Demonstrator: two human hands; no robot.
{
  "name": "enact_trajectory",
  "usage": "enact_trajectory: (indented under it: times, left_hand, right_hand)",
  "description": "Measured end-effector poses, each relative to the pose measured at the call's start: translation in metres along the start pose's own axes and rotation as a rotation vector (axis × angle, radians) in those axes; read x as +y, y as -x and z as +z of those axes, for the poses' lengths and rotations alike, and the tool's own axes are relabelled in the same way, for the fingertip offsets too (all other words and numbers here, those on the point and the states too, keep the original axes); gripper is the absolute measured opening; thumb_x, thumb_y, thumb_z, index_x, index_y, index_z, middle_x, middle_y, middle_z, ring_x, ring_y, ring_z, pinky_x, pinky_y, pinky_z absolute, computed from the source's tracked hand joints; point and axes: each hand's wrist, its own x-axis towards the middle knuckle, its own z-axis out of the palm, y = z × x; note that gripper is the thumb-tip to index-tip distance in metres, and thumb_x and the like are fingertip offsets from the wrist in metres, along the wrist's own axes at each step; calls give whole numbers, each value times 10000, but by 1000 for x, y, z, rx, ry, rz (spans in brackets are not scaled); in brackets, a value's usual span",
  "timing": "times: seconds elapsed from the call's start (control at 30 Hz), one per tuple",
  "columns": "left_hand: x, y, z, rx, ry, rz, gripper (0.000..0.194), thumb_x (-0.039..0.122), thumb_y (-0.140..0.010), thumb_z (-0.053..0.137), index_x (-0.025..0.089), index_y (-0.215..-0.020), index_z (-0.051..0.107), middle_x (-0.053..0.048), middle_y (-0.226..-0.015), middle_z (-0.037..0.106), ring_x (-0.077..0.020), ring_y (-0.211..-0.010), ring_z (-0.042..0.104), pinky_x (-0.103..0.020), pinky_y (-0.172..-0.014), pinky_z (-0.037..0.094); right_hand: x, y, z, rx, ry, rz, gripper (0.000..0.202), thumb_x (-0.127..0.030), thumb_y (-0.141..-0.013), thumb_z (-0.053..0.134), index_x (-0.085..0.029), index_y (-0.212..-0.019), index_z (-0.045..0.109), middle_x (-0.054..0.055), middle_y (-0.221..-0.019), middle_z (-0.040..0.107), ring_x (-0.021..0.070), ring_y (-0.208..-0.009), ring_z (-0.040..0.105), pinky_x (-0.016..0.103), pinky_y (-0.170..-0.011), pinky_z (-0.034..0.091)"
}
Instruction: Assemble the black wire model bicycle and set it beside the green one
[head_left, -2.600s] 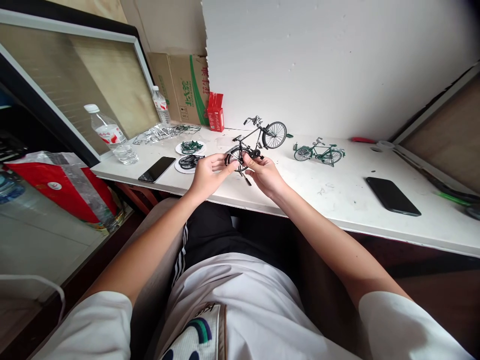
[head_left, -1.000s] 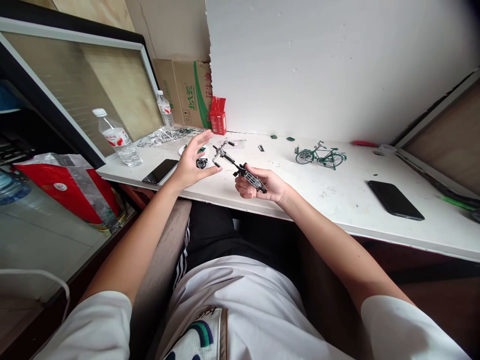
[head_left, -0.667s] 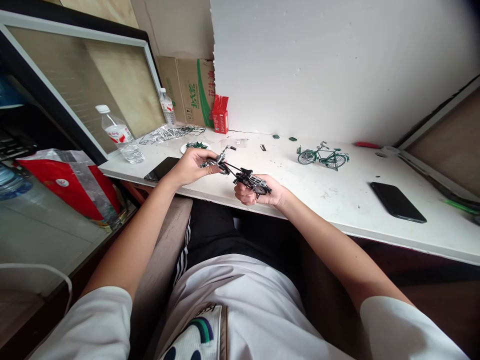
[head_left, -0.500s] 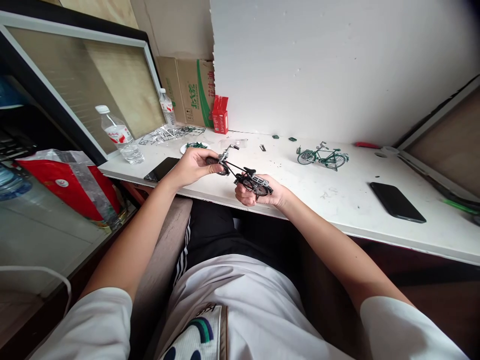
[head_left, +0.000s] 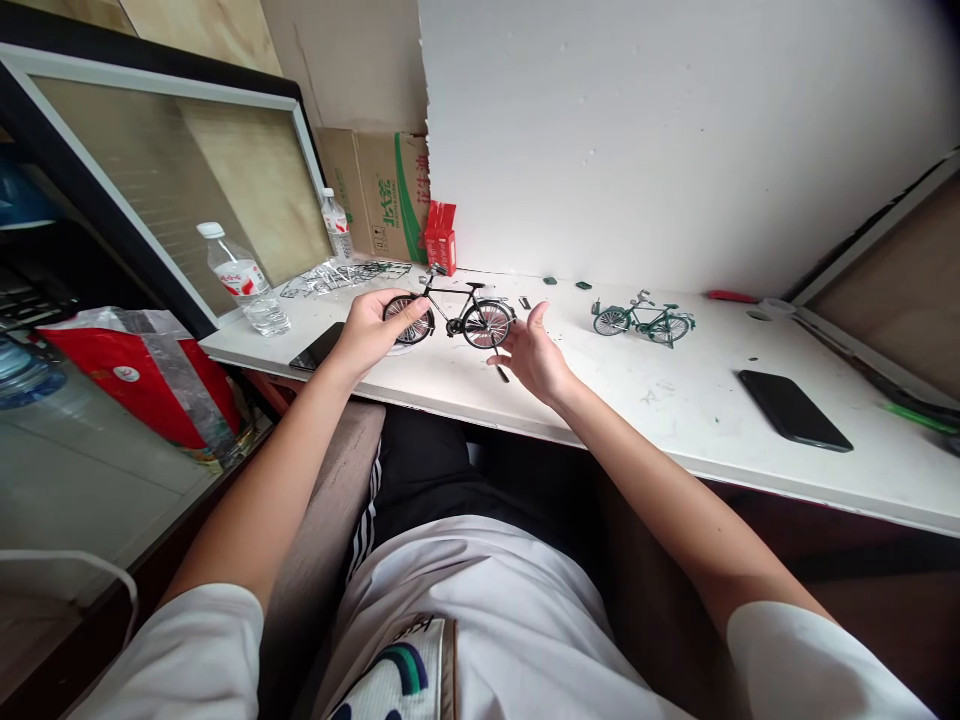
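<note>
A small black model bicycle (head_left: 454,310) is held upright just above the desk, its side facing me. My left hand (head_left: 376,328) pinches it at the front wheel, on the left. Beside the rear wheel, my right hand (head_left: 534,358) has its fingers spread and thumb raised. Its fingertips are partly behind the rear wheel; whether they touch it I cannot tell. A thin dark stick-like piece (head_left: 501,372) shows by the right fingers, apparently lying on the desk. Farther right, a green model bicycle (head_left: 643,322) stands on the desk.
On the white desk (head_left: 600,420) lie a black phone (head_left: 795,408) at right and a dark flat device (head_left: 318,348) at left. Water bottles (head_left: 244,280), a red box (head_left: 441,238) and a cardboard box (head_left: 379,195) stand at the back left. Small green pieces (head_left: 583,285) lie near the wall panel.
The black model bicycle has been turned level and upright, side-on to me. My right hand has let go of its rear and opened. My left hand keeps hold of the front wheel.
</note>
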Motion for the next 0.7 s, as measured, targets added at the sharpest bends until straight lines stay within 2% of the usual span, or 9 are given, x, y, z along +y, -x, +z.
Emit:
enact_trajectory:
  times: [0.1, 0.17, 0.23, 0.43, 0.7]
  left_hand:
    - [-4, -2, -1, 6, 3, -14, 537, 652, -764, 928, 167, -969, 820, -65, -870, 787, -224, -815, 729, -313, -754, 555]
    - [-5, -2, -2, -3, 12, -23, 539, 659, -767, 923, 170, -972, 823, -62, -866, 784, -210, -788, 720, -301, -724, 548]
    - [-6, -3, -2, -9, 19, -28, 536, 656, -767, 925, 171, -973, 824, -61, -871, 787, -200, -777, 717, -292, -714, 553]
    - [-5, -2, -2, -5, 27, -27, 536, 644, -742, 941, 171, -970, 832, -78, -956, 819, -237, -885, 760, -312, -791, 600]
    - [-6, -2, -4, -19, 41, -67, 513, 612, -714, 968, 172, -947, 843, -83, -951, 830, -257, -903, 783, -337, -827, 617]
  right_hand:
    - [0, 0, 0, 65, 3, -120, 706, -949, -872, 600, -264, -1004, 705, 66, -1050, 738, 247, -1111, 669, 300, -772, 560]
    - [1, 0, -2, 74, 2, -174, 568, -799, -824, 807, -251, -925, 698, 36, -1000, 700, 207, -1034, 645, 276, -773, 544]
    - [2, 0, -3, 83, 12, -194, 482, -666, -790, 903, -239, -872, 696, 17, -968, 670, 175, -970, 618, 262, -772, 535]
    - [4, -2, -5, 97, 31, -187, 428, -614, -805, 902, -235, -848, 709, 7, -927, 648, 160, -928, 606, 261, -771, 541]
    - [4, -2, -6, 104, 82, -199, 461, -657, -818, 875, -231, -833, 700, 14, -915, 658, 162, -889, 596, 261, -727, 526]
